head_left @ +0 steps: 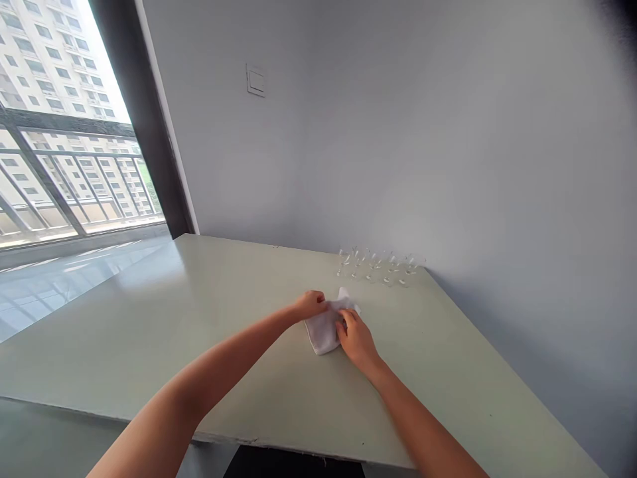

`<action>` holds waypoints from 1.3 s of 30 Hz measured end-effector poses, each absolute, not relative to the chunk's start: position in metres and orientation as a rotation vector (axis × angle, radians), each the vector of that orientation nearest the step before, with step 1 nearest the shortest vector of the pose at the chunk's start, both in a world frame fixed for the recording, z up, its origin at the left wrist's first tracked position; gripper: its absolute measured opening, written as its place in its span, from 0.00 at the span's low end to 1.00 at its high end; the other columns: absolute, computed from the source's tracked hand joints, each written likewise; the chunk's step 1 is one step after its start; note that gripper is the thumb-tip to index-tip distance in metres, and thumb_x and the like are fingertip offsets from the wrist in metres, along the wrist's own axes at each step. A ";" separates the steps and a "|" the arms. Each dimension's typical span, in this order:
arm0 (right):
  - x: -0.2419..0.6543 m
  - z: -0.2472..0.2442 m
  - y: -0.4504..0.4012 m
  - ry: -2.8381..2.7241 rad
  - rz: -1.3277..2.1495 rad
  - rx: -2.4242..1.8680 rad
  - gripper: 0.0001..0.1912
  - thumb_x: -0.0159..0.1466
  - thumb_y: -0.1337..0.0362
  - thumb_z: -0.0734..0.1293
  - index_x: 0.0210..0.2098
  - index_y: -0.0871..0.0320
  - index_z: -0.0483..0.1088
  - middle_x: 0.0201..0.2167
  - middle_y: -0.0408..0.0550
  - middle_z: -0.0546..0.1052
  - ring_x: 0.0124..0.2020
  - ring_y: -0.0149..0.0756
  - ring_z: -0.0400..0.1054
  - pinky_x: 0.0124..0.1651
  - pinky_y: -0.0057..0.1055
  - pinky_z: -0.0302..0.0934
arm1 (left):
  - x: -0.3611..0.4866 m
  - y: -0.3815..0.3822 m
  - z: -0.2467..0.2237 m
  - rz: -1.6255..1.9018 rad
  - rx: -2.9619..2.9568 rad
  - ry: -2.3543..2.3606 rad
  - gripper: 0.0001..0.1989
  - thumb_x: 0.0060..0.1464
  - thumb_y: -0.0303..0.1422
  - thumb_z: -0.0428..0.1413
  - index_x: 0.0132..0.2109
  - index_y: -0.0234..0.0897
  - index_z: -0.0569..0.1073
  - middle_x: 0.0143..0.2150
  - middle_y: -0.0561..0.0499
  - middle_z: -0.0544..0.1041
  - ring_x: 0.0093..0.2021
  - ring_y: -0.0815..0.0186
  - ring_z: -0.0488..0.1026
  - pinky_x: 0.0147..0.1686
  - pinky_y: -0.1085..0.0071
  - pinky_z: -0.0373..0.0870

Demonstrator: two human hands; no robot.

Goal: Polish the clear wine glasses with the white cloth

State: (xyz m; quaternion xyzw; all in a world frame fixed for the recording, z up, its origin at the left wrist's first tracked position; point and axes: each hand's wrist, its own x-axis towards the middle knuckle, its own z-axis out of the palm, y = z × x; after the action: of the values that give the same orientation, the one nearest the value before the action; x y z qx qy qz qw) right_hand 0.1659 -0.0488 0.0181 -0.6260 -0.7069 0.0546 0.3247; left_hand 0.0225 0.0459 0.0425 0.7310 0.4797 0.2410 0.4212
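A white cloth (322, 332) is bunched between my two hands, just above the pale tabletop, with one corner hanging toward me and another sticking up at the back. My left hand (312, 304) has its fingers closed on the cloth's left upper side. On the right side, my right hand (356, 337) pinches the cloth with bent fingers. Whether something lies inside the folds cannot be made out. Beyond the cloth, several clear stemmed glasses (373, 265) stand upright near the wall.
The pale table (223, 285) reaches from its front edge below my arms to the grey wall. A light switch (256, 81) is on the wall. At the left are a dark-framed opening and a balcony railing (89, 159). Something black shows below the front edge.
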 end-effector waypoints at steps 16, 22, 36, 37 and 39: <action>0.171 0.054 -0.038 -1.729 0.010 -1.493 0.15 0.61 0.63 0.55 0.43 0.57 0.67 0.44 0.52 0.70 0.47 0.41 0.63 0.47 0.39 0.60 | -0.080 0.014 0.033 0.740 1.200 1.329 0.10 0.40 0.36 0.56 0.28 0.36 0.63 0.24 0.52 0.68 0.25 0.68 0.67 0.22 0.75 0.62; 0.112 0.034 -0.025 -2.093 0.141 -1.537 0.22 0.63 0.58 0.53 0.52 0.61 0.64 0.54 0.56 0.63 0.56 0.44 0.55 0.56 0.40 0.50 | -0.122 0.008 0.031 1.102 1.728 1.812 0.09 0.45 0.32 0.51 0.37 0.42 0.64 0.43 0.52 0.67 0.40 0.66 0.68 0.36 0.70 0.64; 0.074 0.006 0.118 -2.158 0.365 -2.052 0.33 0.63 0.47 0.47 0.60 0.61 0.49 0.63 0.61 0.44 0.63 0.49 0.35 0.59 0.47 0.31 | -0.128 0.020 0.013 1.593 1.694 1.758 0.10 0.49 0.27 0.46 0.40 0.41 0.62 0.45 0.49 0.64 0.44 0.65 0.64 0.41 0.68 0.65; 0.071 0.007 0.131 -2.145 0.388 -2.086 0.34 0.62 0.46 0.47 0.61 0.61 0.48 0.63 0.62 0.43 0.63 0.50 0.35 0.58 0.48 0.31 | -0.126 0.019 0.016 1.631 1.726 1.731 0.10 0.49 0.26 0.46 0.41 0.40 0.62 0.45 0.48 0.64 0.44 0.65 0.64 0.42 0.68 0.65; 0.060 0.010 0.152 -2.134 0.446 -2.143 0.37 0.61 0.44 0.48 0.61 0.62 0.45 0.63 0.64 0.42 0.63 0.53 0.33 0.58 0.51 0.29 | -0.123 0.016 0.019 1.717 1.796 1.668 0.09 0.50 0.26 0.46 0.40 0.40 0.62 0.45 0.48 0.64 0.44 0.65 0.64 0.41 0.67 0.65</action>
State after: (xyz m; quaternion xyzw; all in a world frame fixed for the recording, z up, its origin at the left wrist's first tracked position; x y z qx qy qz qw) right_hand 0.0601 0.1522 0.0096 -0.7004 -0.6975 0.1457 0.0421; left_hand -0.1233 0.0159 0.0191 0.5986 0.5557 0.5722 0.0743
